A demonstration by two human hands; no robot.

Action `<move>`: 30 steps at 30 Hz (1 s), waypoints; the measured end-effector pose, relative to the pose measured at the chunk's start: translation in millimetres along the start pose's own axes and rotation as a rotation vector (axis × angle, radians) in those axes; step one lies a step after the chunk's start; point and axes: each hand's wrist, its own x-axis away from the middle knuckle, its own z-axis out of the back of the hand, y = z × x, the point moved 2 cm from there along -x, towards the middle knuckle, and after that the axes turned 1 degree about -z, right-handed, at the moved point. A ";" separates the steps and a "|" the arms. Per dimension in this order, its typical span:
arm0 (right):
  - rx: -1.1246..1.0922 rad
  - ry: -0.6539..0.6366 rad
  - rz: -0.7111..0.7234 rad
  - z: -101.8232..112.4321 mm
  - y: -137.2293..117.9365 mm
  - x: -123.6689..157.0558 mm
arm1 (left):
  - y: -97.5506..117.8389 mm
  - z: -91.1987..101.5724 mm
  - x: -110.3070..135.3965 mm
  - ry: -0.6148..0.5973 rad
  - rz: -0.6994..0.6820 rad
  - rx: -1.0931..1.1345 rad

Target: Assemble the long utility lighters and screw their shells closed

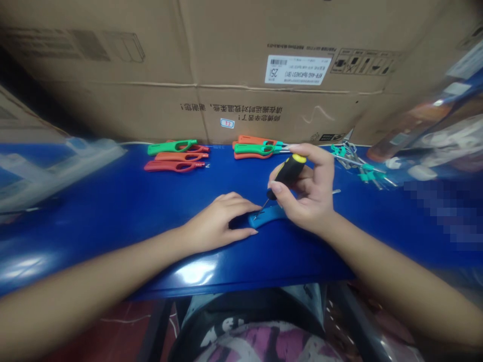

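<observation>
My right hand grips a screwdriver with a black and yellow handle. The shaft slants down to the left, and its tip meets the end of a blue lighter handle lying flat on the table. Thumb and index finger of my left hand close on that same end from either side. The right part of the blue handle is hidden behind my right hand. Whether a screw sits under the tip is too small to tell.
Behind my left hand lie several red, orange and green lighter handles. Orange and green lighters rest further right, near the cardboard. Metal tubes with teal ends are piled at right. A clear plastic tray stands left on the blue table.
</observation>
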 end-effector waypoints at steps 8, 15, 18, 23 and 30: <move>-0.006 -0.016 0.026 -1.4 3.4 2.0 | -1.2 -4.0 0.3 -0.004 0.012 0.004; -0.015 -0.017 0.049 -1.9 1.8 2.0 | -0.3 -5.7 -0.2 -0.006 0.008 0.020; -0.012 -0.028 0.041 -2.1 2.7 2.2 | 0.6 -4.7 -0.6 -0.009 0.019 0.032; -0.018 -0.031 0.072 -1.9 3.1 2.7 | 1.3 -3.8 -0.7 -0.007 0.027 0.034; -0.002 -0.049 0.074 -1.4 2.7 4.1 | 1.5 -3.4 -0.8 0.007 0.019 0.026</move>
